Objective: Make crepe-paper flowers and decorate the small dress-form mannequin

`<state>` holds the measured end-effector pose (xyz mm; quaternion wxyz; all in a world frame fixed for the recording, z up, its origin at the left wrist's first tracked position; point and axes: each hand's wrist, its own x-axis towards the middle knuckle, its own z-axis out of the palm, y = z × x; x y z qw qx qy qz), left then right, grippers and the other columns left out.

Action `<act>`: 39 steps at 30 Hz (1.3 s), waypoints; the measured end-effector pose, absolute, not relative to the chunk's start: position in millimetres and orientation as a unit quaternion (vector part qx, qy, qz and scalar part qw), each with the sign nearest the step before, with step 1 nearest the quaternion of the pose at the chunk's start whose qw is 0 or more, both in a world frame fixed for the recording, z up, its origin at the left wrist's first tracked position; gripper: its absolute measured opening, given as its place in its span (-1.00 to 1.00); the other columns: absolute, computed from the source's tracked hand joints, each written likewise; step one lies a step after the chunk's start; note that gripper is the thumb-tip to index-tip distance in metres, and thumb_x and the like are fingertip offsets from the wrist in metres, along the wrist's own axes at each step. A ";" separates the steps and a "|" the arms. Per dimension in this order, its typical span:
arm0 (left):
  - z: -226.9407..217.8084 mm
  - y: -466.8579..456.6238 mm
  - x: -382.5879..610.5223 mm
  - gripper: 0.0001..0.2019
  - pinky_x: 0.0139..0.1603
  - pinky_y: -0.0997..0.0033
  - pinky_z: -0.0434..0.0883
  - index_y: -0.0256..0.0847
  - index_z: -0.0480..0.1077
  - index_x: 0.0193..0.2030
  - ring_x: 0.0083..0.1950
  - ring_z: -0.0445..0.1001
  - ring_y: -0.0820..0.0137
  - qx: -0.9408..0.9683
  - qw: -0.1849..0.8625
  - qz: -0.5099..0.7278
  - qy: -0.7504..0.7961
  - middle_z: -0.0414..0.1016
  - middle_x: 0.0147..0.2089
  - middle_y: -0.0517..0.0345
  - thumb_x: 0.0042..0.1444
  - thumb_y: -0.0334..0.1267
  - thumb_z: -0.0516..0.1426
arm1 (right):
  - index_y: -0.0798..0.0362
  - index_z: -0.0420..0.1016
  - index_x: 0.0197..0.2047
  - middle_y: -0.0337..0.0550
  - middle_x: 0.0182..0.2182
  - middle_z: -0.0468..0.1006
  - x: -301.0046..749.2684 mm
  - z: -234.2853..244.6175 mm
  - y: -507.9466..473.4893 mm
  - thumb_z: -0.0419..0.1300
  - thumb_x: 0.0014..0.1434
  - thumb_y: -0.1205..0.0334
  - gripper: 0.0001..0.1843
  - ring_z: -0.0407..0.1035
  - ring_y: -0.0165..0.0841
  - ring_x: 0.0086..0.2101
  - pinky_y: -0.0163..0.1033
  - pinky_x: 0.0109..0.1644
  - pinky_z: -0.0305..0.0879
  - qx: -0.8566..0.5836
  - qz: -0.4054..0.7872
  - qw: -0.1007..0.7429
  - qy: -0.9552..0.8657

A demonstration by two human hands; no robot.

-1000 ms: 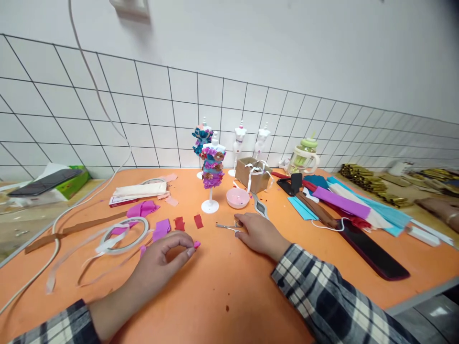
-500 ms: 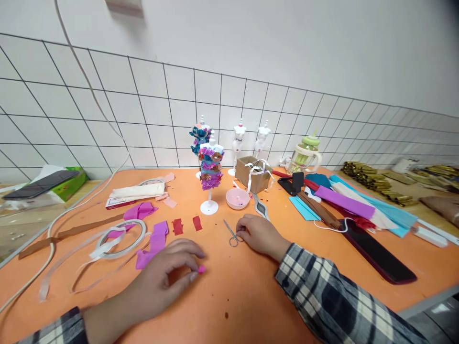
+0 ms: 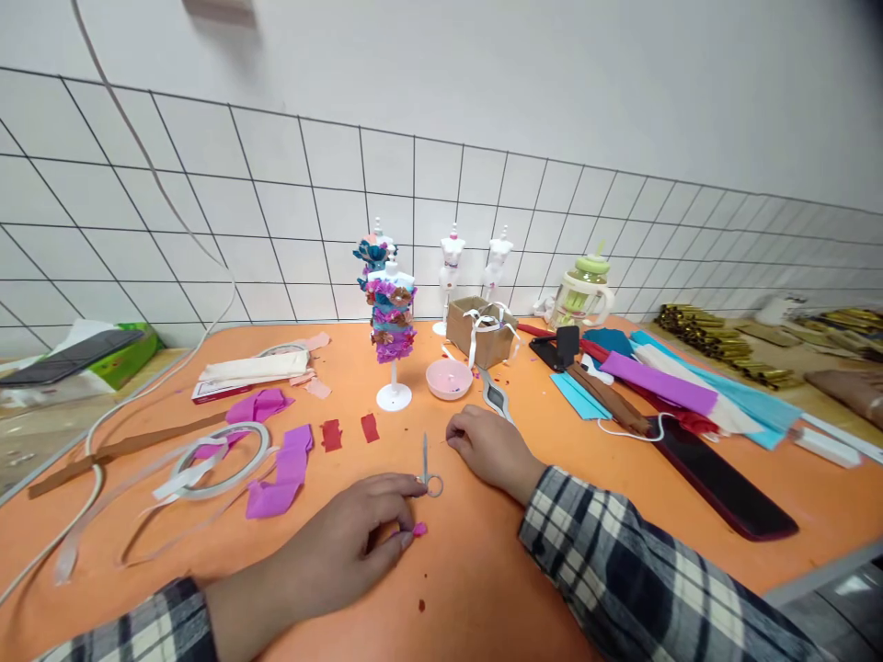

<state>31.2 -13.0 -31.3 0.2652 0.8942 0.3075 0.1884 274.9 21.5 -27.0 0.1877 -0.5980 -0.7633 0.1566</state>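
Observation:
My left hand (image 3: 351,526) pinches a small bright pink scrap of crepe paper (image 3: 420,530) by its thumb tip. Its outstretched index finger touches the handle of the small metal scissors (image 3: 426,460), which lie on the table with blades pointing away from me. My right hand (image 3: 491,448) rests just right of the scissors, apart from them, fingers curled together; whatever its fingertips may hold is too small to make out. Two red paper pieces (image 3: 332,435) lie beyond my left hand. Past them stands a small dress form (image 3: 393,317) covered in purple, blue and brown paper flowers.
A pink bowl (image 3: 449,380) and a cardboard box (image 3: 481,331) with white ribbon sit behind my hands. To the left are a tape roll (image 3: 227,460) and purple paper strips (image 3: 282,473). A phone (image 3: 724,478), coloured paper and a jug (image 3: 583,290) occupy the right.
The scissors have turned and shifted left, away from my right hand's fingers. My left hand has moved right with the pink scrap, and its index finger now meets the scissors' handle.

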 end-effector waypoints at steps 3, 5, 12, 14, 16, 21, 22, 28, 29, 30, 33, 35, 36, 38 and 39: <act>-27.0 -13.1 25.4 -0.85 0.22 0.13 0.41 -0.11 0.49 -0.26 0.27 0.40 0.18 0.884 0.274 0.221 0.308 0.54 0.17 -0.05 0.22 -0.34 0.08 | 0.03 0.50 -0.17 -0.20 -0.25 0.55 279.9 -27.7 24.3 0.19 0.19 0.32 -0.88 0.40 -0.36 -0.21 -0.29 -0.19 0.14 -0.609 0.157 0.188 -0.754; -24.2 -12.2 21.6 -0.82 0.18 0.14 0.44 -0.10 0.51 -0.25 0.22 0.45 0.18 0.874 0.282 0.248 0.310 0.57 0.11 -0.05 0.23 -0.32 0.07 | 0.01 0.50 -0.16 -0.22 -0.28 0.56 280.4 -28.4 24.7 0.18 0.20 0.31 -0.86 0.41 -0.37 -0.24 -0.29 -0.21 0.14 -0.616 0.159 0.184 -0.749; -28.1 -6.7 20.1 -0.83 0.04 0.25 0.51 -0.08 0.53 -0.27 0.03 0.55 0.25 0.852 0.319 0.296 0.292 0.62 -0.08 0.03 0.22 -0.34 0.09 | 0.01 0.49 -0.10 -0.11 -0.22 0.58 273.9 -29.5 39.6 0.15 0.25 0.18 -0.81 0.44 -0.26 -0.20 -0.25 -0.24 0.12 -0.654 0.140 0.159 -0.727; -28.1 -6.7 21.7 -0.83 0.03 0.28 0.51 -0.08 0.52 -0.28 0.00 0.56 0.27 0.850 0.330 0.298 0.282 0.63 -0.11 0.05 0.22 -0.34 0.10 | -0.01 0.45 0.00 -0.14 -0.28 0.59 274.7 -30.9 45.9 0.21 0.22 0.11 -0.70 0.45 -0.26 -0.25 -0.25 -0.26 0.13 -0.664 0.147 0.157 -0.716; -26.2 -7.1 22.4 -0.84 0.01 0.31 0.50 -0.08 0.52 -0.28 -0.02 0.56 0.28 0.848 0.330 0.308 0.279 0.63 -0.13 0.06 0.22 -0.34 0.10 | -0.02 0.44 0.03 -0.19 -0.33 0.59 277.9 -33.4 50.6 0.23 0.21 0.09 -0.66 0.45 -0.29 -0.29 -0.28 -0.29 0.14 -0.669 0.159 0.164 -0.707; -20.6 -4.3 20.7 -0.86 -0.06 0.35 0.50 -0.09 0.51 -0.31 -0.12 0.58 0.30 0.831 0.334 0.330 0.297 0.63 -0.22 0.10 0.21 -0.29 0.11 | 0.03 0.55 -0.19 -0.23 -0.34 0.61 289.4 -33.0 53.7 0.10 0.31 0.17 -0.79 0.47 -0.40 -0.33 -0.35 -0.31 0.22 -0.647 0.187 0.188 -0.715; -20.2 -2.8 20.0 -0.85 -0.08 0.34 0.50 -0.10 0.50 -0.32 -0.14 0.59 0.29 0.826 0.335 0.332 0.309 0.63 -0.23 0.10 0.21 -0.27 0.11 | 0.04 0.55 -0.17 -0.20 -0.30 0.62 289.7 -30.2 51.5 0.06 0.33 0.19 -0.76 0.47 -0.39 -0.30 -0.34 -0.27 0.24 -0.645 0.178 0.196 -0.717; -20.1 7.0 14.6 -0.81 -0.10 0.27 0.50 -0.12 0.50 -0.37 -0.20 0.57 0.21 0.748 0.327 0.373 0.441 0.62 -0.29 0.09 0.14 -0.10 0.15 | 0.04 0.51 -0.16 -0.08 -0.23 0.59 255.7 -11.0 7.0 0.12 0.29 0.02 -0.72 0.46 -0.23 -0.22 -0.21 -0.19 0.25 -0.622 0.082 0.163 -0.761; -20.4 8.0 14.0 -0.79 -0.11 0.28 0.50 -0.12 0.50 -0.37 -0.22 0.57 0.21 0.736 0.332 0.380 0.452 0.62 -0.30 0.09 0.14 -0.07 0.15 | 0.05 0.51 -0.14 -0.04 -0.22 0.58 247.4 -10.2 -1.4 0.14 0.27 -0.02 -0.68 0.47 -0.21 -0.25 -0.20 -0.23 0.26 -0.610 0.067 0.114 -0.781; -20.8 8.8 13.4 -0.78 -0.13 0.29 0.51 -0.13 0.51 -0.36 -0.23 0.56 0.21 0.727 0.338 0.384 0.458 0.62 -0.31 0.10 0.14 -0.05 0.16 | 0.08 0.50 -0.10 0.00 -0.21 0.57 240.2 -10.4 -8.4 0.14 0.27 0.00 -0.67 0.47 -0.20 -0.28 -0.20 -0.28 0.27 -0.603 0.053 0.075 -0.793; -22.4 9.8 12.2 -0.77 -0.14 0.32 0.50 -0.13 0.52 -0.34 -0.25 0.55 0.23 0.720 0.344 0.386 0.463 0.61 -0.32 0.12 0.15 -0.03 0.17 | 0.10 0.50 -0.14 0.02 -0.21 0.54 227.6 -13.6 -18.0 0.15 0.22 0.34 -0.84 0.48 -0.22 -0.30 -0.24 -0.35 0.29 -0.569 0.038 -0.023 -0.821; -22.7 9.6 12.0 -0.77 -0.14 0.34 0.49 -0.13 0.51 -0.35 -0.25 0.55 0.24 0.721 0.340 0.389 0.462 0.60 -0.33 0.13 0.16 -0.03 0.17 | 0.12 0.50 -0.17 0.05 -0.23 0.53 225.3 -16.0 -17.9 0.10 0.16 0.51 -0.76 0.49 -0.24 -0.30 -0.26 -0.37 0.31 -0.554 0.028 -0.062 -0.830; -22.4 9.3 12.1 -0.77 -0.15 0.34 0.49 -0.14 0.51 -0.36 -0.26 0.54 0.24 0.721 0.338 0.391 0.461 0.60 -0.33 0.13 0.16 -0.04 0.17 | 0.14 0.50 -0.16 0.08 -0.24 0.53 224.9 -16.9 -17.5 0.07 0.14 0.56 -0.73 0.49 -0.24 -0.31 -0.27 -0.38 0.32 -0.554 0.018 -0.072 -0.830; -21.1 8.3 12.5 -0.76 -0.16 0.34 0.49 -0.14 0.51 -0.37 -0.26 0.54 0.24 0.719 0.338 0.394 0.461 0.59 -0.34 0.12 0.15 -0.04 0.17 | 0.17 0.49 -0.16 0.12 -0.26 0.53 224.7 -17.7 -17.8 0.02 0.16 0.59 -0.70 0.49 -0.23 -0.33 -0.26 -0.41 0.32 -0.557 -0.007 -0.076 -0.827; -20.2 7.7 12.6 -0.76 -0.15 0.34 0.49 -0.15 0.51 -0.37 -0.25 0.55 0.24 0.717 0.340 0.395 0.462 0.59 -0.33 0.11 0.15 -0.05 0.17 | 0.18 0.49 -0.15 0.13 -0.26 0.53 225.0 -17.7 -18.6 0.01 0.16 0.60 -0.70 0.49 -0.22 -0.33 -0.25 -0.42 0.32 -0.560 -0.015 -0.075 -0.825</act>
